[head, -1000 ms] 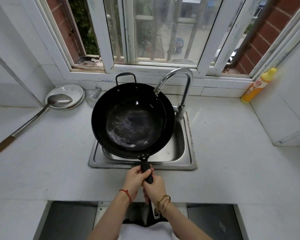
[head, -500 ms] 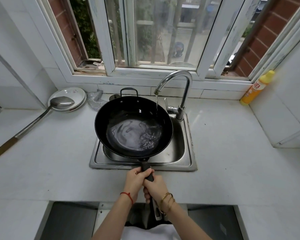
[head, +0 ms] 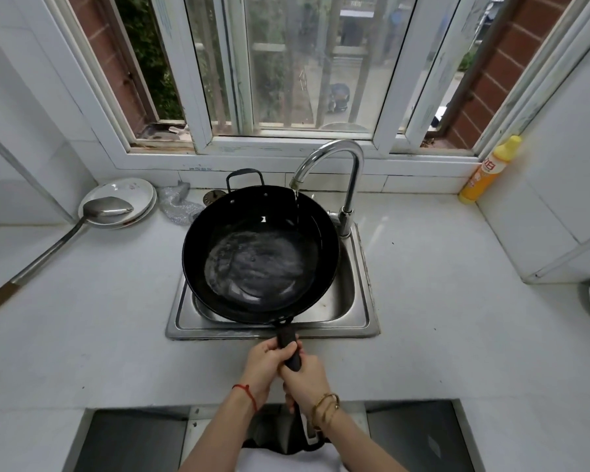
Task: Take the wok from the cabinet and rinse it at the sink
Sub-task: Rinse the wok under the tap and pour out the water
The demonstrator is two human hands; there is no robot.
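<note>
A black wok [head: 218, 233] hangs over the steel sink [head: 356, 321], holding a shallow pool of swirling water. Its long handle points toward me. My left hand [head: 264, 364] and my right hand [head: 305, 378] are both wrapped around that handle, left a little ahead of right. The chrome faucet [head: 349, 172] arches over the wok's far right rim, and a thin stream of water falls from its spout inside the rim. A small loop handle sticks up at the wok's far side.
A long steel ladle [head: 104, 207] rests on white plates [head: 130, 192] at the back left, beside a steel scourer [head: 178, 209]. A yellow bottle [head: 489, 170] stands at the back right corner. White countertop [head: 457, 301] surrounds the sink.
The wok has been tilted and swirled over the sink. It dipped under the stream, and the water inside has spread across its bottom. Both hands kept their grip.
</note>
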